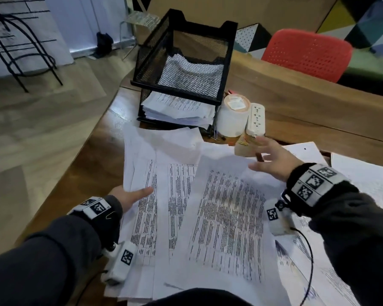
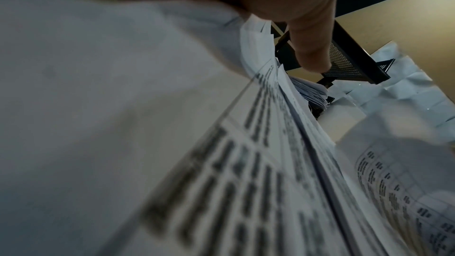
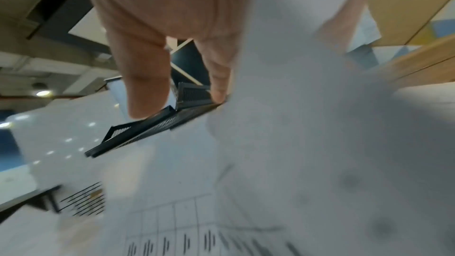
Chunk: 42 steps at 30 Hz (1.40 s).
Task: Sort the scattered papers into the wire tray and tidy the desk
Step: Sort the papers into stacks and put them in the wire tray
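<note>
A fanned stack of printed papers [image 1: 226, 217] lies across the desk in front of me. My left hand [image 1: 133, 195] pinches the stack's left edge, thumb on top and fingers underneath; in the left wrist view its thumb [image 2: 310, 46] lies over the lifted sheets [image 2: 246, 182]. My right hand [image 1: 270, 160] hovers over the top sheet's far right corner with fingers spread and straight. A blurred white sheet [image 3: 307, 143] fills much of the right wrist view. The black two-tier wire tray [image 1: 175, 90] stands beyond the papers, with a pile of sheets [image 1: 179, 109] in its lower tier.
A white paper roll [image 1: 231, 117] and a white power strip [image 1: 255, 119] stand right of the tray. A small pale box [image 1: 243, 147] sits beside my right fingers. More sheets [image 1: 363, 173] lie at the right. A red chair [image 1: 307, 54] stands behind the desk.
</note>
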Tool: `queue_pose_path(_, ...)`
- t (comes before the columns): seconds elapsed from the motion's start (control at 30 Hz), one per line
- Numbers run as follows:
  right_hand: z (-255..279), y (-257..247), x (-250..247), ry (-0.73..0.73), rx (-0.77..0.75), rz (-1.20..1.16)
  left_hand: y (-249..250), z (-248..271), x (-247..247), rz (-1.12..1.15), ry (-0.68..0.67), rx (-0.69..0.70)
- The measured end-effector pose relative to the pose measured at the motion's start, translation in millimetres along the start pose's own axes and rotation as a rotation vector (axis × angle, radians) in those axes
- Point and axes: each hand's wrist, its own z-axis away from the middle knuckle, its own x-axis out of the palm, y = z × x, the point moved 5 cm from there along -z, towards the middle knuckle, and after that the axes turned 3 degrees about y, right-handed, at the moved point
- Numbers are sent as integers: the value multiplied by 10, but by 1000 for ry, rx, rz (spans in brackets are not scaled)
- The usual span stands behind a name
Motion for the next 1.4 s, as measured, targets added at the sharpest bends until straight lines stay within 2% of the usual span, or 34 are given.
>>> queue_pose_path(0.07, 1, 121, -126, 149, 115, 188, 8, 34, 2, -22, -39, 4)
queue_pose_path(0.1, 8, 253, -170, 154, 225, 278, 15, 43, 1, -36, -35, 0)
queue_pose_path(0.17, 64, 562, -101, 19, 436, 347, 0, 19, -7, -33, -15, 4)
queue_pose_path(0.2, 79, 670, -37, -32, 482, 314, 9, 2, -12, -23, -12, 31)
queue_pose_path(0.27, 28, 783, 39, 32, 446, 219, 36, 10, 9, 46, -54, 57)
queue_pose_path(0.33, -5, 788, 59, 186, 386, 38, 58, 32, 51, 89, -80, 76)
queue_pose_path(0.4, 26, 740, 88, 270, 415, -127, 88, 25, 85, 90, -78, 93)
queue_pose_path(0.43, 38, 732, 124, 275, 443, -112, 104, 24, 99, 71, -57, 98)
queue_pose_path(0.53, 110, 661, 342, 121, 460, 78, 115, 22, 145, -53, 16, 93)
queue_pose_path(0.6, 126, 615, 493, 67, 435, 152, 120, 70, 210, -89, 35, 103)
queue_pose_path(0.77, 173, 521, 710, 16, 411, -67, 148, 265, 330, -32, 47, 67)
queue_pose_path(0.93, 210, 493, 682, 41, 374, -84, 97, 214, 309, 131, 13, 110)
queue_pose_path(1.03, 253, 447, 550, 32, 327, -188, 202, 356, 291, 284, -79, 174)
queue_pose_path(1.13, 298, 326, 281, 53, 247, -352, 277, 429, 251, 582, -339, 143)
queue_pose_path(1.2, 324, 203, 126, 117, 199, -431, 400, 486, 227, 630, -508, 162)
queue_pose_path(1.23, 331, 136, 63, 156, 163, -470, 509, 533, 211, 606, -537, 191)
queue_pose_path(1.27, 369, 36, -3, 196, 109, -499, 652, 623, 206, 553, -523, 233)
queue_pose_path(1.3, 400, -57, -59, 246, 50, -530, 789, 693, 200, 490, -445, 293)
queue_pose_path(1.4, 638, -360, -210, 387, -126, -630, 1164, 855, 133, 441, -47, 514)
